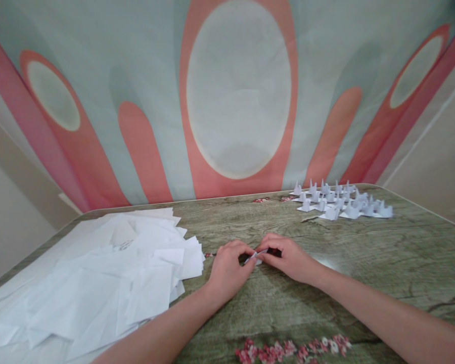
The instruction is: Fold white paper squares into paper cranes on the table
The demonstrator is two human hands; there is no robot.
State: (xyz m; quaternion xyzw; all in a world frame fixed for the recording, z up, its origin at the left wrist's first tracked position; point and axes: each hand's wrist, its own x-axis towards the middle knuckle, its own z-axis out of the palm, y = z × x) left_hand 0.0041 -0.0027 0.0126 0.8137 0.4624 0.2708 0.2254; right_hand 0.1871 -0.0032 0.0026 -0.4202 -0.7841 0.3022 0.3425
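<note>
Between my two hands, near the middle of the table, is a small folded white paper (258, 261), mostly covered by my fingers. My left hand (229, 264) pinches its left side between thumb and fingers. From the right, my right hand (284, 257) pinches the other side, fingertips close to those of the left. Several finished-looking white paper cranes (341, 199) stand in rows at the back right of the table. To the left of my left hand lies a big loose heap of white paper sheets (87, 288).
The wood-patterned tabletop (364, 253) has a printed band of pink and red flowers (291, 349) near its front edge. Behind it rises a wall covering (238, 91) with coral and grey-green shapes, close to the table's back edge.
</note>
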